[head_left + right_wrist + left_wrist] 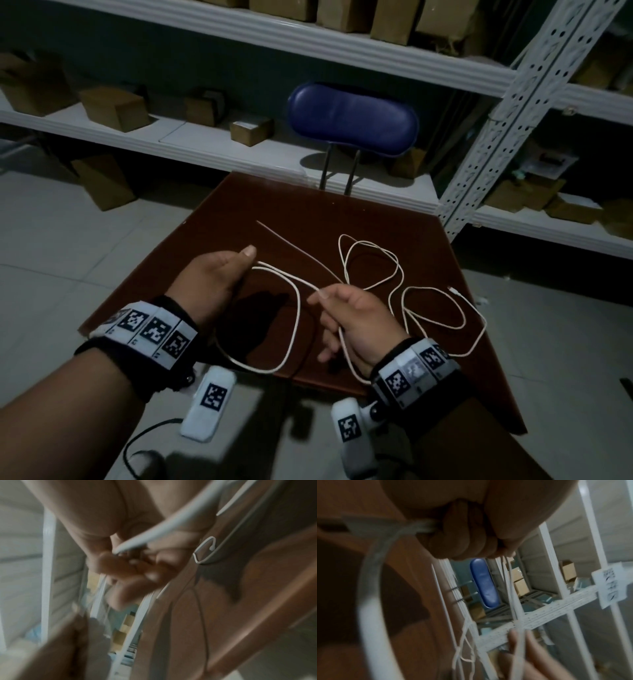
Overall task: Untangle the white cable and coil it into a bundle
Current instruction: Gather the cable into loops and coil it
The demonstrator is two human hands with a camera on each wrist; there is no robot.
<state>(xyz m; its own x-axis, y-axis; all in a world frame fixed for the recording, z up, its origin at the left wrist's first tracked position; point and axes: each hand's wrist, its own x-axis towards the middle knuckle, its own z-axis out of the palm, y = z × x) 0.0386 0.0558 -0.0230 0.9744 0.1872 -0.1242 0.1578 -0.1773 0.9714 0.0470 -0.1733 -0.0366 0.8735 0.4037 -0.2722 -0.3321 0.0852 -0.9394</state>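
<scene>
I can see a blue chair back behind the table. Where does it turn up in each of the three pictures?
Head: blue chair back sits top centre, beyond the table.
Left wrist: blue chair back stands on end at centre, below the left hand.
Right wrist: not visible.
Shared landmark: the white cable.

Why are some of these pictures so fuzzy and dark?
Head view: the room is dim, but the white cable looks sharp on the brown table, and the left hand casts a dark shadow there. Left wrist view: the cable loop is smeared by blur. Right wrist view: the right hand and its fingers are blurry too.
</scene>
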